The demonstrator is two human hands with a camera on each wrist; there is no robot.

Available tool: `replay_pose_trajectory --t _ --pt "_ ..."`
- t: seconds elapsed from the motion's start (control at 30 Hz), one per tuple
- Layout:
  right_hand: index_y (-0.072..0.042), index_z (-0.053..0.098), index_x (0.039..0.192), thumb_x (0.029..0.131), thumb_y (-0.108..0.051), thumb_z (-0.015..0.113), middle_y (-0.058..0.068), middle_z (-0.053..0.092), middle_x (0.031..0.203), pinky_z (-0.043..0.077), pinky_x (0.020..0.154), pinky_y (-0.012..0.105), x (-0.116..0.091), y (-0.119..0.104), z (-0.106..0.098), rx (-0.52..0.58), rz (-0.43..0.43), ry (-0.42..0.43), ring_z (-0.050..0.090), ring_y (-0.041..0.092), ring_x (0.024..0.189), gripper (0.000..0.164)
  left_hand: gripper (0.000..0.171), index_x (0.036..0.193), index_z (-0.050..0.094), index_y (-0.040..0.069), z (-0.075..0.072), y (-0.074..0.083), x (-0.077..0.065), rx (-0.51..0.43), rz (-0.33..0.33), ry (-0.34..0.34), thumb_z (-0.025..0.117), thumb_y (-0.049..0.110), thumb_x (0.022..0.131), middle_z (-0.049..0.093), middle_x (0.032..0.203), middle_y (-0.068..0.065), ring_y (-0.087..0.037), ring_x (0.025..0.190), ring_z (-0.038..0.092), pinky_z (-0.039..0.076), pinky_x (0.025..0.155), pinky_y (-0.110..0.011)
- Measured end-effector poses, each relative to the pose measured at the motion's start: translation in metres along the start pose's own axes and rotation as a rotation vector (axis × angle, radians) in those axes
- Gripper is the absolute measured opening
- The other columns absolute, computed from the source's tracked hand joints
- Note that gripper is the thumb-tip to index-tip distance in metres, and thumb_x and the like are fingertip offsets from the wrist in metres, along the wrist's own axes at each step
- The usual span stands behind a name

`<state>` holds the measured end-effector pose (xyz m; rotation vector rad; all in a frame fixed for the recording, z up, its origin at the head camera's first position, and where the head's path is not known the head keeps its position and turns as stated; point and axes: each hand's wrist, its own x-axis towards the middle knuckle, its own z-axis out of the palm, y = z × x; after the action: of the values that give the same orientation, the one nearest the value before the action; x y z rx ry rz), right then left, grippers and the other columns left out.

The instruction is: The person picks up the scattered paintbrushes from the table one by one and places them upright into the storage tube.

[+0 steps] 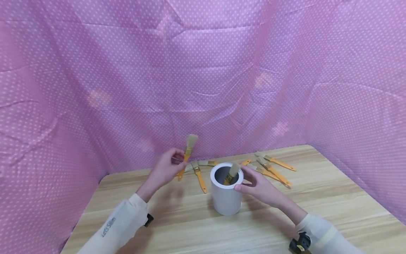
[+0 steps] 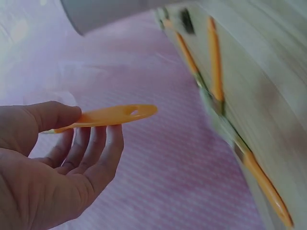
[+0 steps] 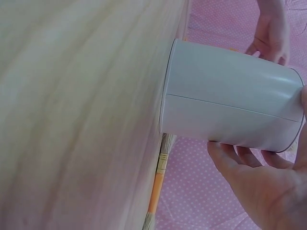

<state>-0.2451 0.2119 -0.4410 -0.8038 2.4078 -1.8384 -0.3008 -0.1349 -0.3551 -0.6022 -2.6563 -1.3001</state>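
Upright in my left hand (image 1: 165, 169) is a paintbrush (image 1: 188, 151) with an orange handle and pale bristles pointing up. Thumb and fingers pinch its handle; the handle's holed end shows in the left wrist view. A white cylindrical can (image 1: 226, 201) stands on the table, its open mouth facing up. My right hand (image 1: 264, 187) grips the can at its right side, with the thumb near the rim and the fingers on the wall in the right wrist view. Inside the can leans another paintbrush (image 1: 234, 171), bristles up, its lower handle hidden.
Several loose paintbrushes lie on the wooden table (image 1: 171, 225): some behind and left of the can, such as one brush (image 1: 200, 179), others to its right, such as another brush (image 1: 280, 163). Pink dotted cloth (image 1: 203, 77) hangs around the table's back and sides.
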Motion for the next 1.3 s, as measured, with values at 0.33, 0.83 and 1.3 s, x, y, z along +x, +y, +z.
replay_pose_trajectory --t 0.33,0.83,1.3 --pt "-0.012 0.040 0.154 0.095 -0.019 0.075 0.011 0.046 0.151 0.040 0.108 0.052 -0.002 -0.003 -0.001 0.015 0.014 0.002 0.042 0.037 0.139 0.069 0.028 0.118 0.064 0.005 0.015 0.049 -0.017 -0.122 0.075 0.038 0.075 0.010 0.092 0.067 0.108 -0.006 -0.023 0.098 0.065 0.055 0.088 -0.039" --pt "-0.020 0.040 0.154 0.096 -0.023 0.074 0.004 0.043 0.154 0.028 0.114 0.059 -0.010 -0.010 0.002 0.045 0.079 -0.029 0.034 0.032 0.145 0.067 0.027 0.119 0.061 0.011 0.059 0.083 -0.030 -0.353 0.261 0.055 0.073 0.010 0.094 0.067 0.108 -0.002 -0.020 0.097 0.067 0.060 0.077 -0.033" --pt "-0.026 0.040 0.154 0.098 -0.024 0.071 0.000 0.041 0.155 0.026 0.114 0.060 -0.010 -0.008 -0.001 0.046 0.090 -0.040 0.032 0.029 0.146 0.064 0.033 0.125 0.059 0.008 0.097 0.079 -0.027 -0.355 0.257 -0.089 0.070 0.002 0.094 0.064 0.112 -0.004 -0.019 0.098 0.068 0.058 0.084 -0.031"
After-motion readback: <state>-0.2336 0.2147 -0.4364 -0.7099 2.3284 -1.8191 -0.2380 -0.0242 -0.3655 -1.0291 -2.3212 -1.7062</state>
